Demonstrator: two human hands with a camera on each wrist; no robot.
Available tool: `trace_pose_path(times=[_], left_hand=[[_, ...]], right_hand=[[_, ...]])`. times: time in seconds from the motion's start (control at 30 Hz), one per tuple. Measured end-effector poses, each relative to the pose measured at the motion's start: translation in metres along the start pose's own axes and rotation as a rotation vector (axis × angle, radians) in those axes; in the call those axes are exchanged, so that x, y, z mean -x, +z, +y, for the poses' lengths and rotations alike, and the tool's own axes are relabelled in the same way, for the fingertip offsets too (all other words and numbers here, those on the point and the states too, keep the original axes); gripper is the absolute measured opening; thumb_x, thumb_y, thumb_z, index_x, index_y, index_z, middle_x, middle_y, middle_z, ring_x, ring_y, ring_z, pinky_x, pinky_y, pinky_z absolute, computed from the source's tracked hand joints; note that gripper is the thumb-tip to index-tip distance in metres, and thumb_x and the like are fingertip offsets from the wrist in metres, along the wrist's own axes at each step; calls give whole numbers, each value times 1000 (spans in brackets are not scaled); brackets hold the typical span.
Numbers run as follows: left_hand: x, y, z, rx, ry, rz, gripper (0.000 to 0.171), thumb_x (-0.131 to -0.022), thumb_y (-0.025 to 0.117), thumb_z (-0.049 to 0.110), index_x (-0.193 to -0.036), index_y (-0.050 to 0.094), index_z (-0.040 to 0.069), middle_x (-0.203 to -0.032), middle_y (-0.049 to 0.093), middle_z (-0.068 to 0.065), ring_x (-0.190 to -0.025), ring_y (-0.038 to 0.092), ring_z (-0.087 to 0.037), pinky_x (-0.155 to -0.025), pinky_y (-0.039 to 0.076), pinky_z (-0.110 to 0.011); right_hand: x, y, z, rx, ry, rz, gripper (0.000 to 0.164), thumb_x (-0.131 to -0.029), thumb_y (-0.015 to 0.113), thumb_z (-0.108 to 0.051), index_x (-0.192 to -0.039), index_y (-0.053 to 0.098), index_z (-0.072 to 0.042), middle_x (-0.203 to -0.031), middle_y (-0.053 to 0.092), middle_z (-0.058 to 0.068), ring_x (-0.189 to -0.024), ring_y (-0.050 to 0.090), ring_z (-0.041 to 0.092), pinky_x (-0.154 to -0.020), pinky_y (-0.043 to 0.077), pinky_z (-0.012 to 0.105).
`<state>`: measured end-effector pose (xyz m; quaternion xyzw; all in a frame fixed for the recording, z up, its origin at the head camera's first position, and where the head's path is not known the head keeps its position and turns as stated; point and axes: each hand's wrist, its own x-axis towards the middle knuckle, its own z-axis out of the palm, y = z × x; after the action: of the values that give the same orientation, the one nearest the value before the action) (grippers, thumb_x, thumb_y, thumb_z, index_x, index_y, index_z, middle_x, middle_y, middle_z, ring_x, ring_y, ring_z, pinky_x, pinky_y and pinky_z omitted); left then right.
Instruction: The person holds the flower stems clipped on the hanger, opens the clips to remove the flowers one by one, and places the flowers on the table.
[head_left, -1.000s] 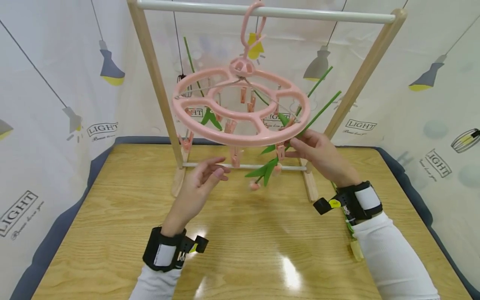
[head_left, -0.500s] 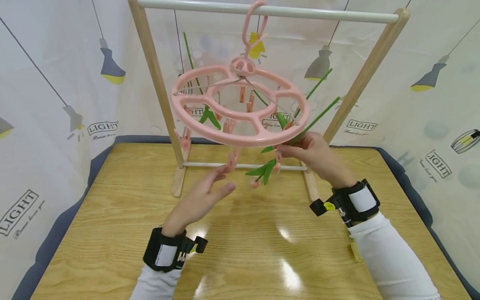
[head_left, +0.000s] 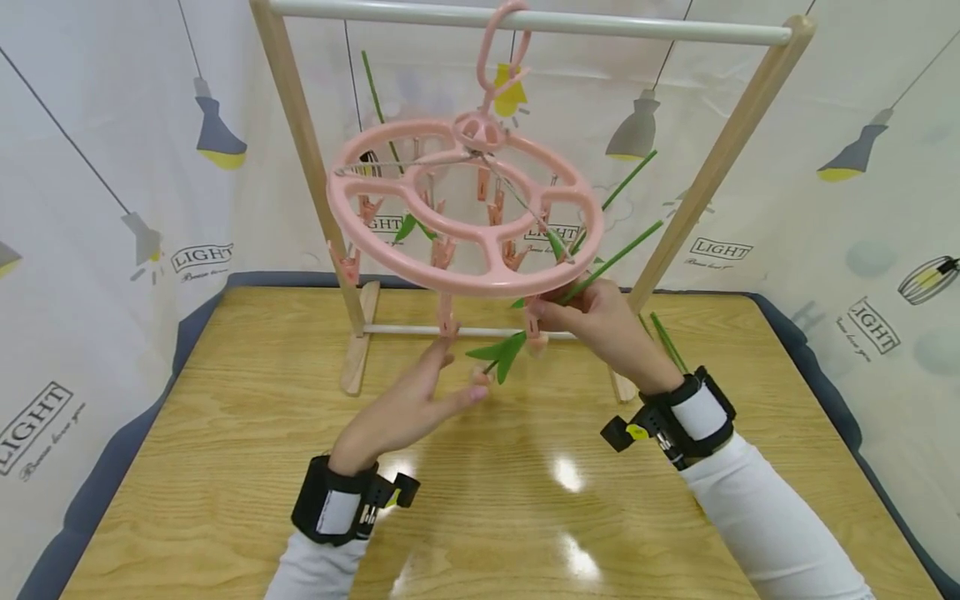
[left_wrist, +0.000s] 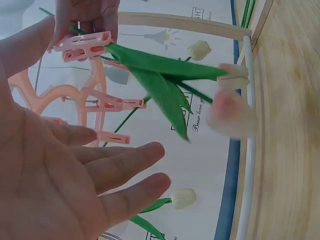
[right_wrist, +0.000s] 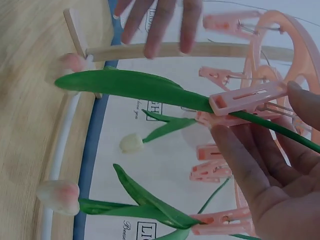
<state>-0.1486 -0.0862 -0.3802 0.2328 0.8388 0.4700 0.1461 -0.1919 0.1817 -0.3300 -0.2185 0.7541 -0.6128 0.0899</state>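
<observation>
Since a pale-pink plastic clip [right_wrist: 242, 107] apparently nips its green stem [right_wrist: 285, 131], the pink-white, green-leaved tulip [right_wrist: 165, 92] slants bloom-down; the right hand [head_left: 609, 323] pinches that clip, the left hand [head_left: 401, 407] splays.

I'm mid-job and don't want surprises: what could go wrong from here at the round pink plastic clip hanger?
The right hand pinches a pink plastic peg at the pale pink tulip with long green leaves; if the peg bites poorly on release, the flower may drop.

The round pink plastic clip hanger hangs by its hook from a white bar, so a tug could set it swinging.

A second pale pink tulip hangs close by and might get knocked.
</observation>
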Motion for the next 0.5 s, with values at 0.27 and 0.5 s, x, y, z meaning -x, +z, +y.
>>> trace_pose_path(times=[0.27, 0.5], left_hand=[[-6, 5, 9, -3, 18, 31, 89, -97, 52, 57, -158, -5, 27, -167, -4, -1, -152, 18, -27, -122, 20, -54], [-10, 11, 14, 31, 7, -41, 86, -98, 51, 54, -159, -3, 25, -163, 24, -15, -144, 38, -32, -108, 46, -50]], right_hand=[[1, 17, -1, -14, -11, -23, 25, -98, 62, -21, -118, 58, -6, -98, 69, 9, -89, 69, 25, -91, 58, 41], [1, 24, -1, -13, -17, -23, 27, -98, 63, -19, -119, 59, -4, -104, 68, 10, -93, 70, 18, -90, 59, 39]])
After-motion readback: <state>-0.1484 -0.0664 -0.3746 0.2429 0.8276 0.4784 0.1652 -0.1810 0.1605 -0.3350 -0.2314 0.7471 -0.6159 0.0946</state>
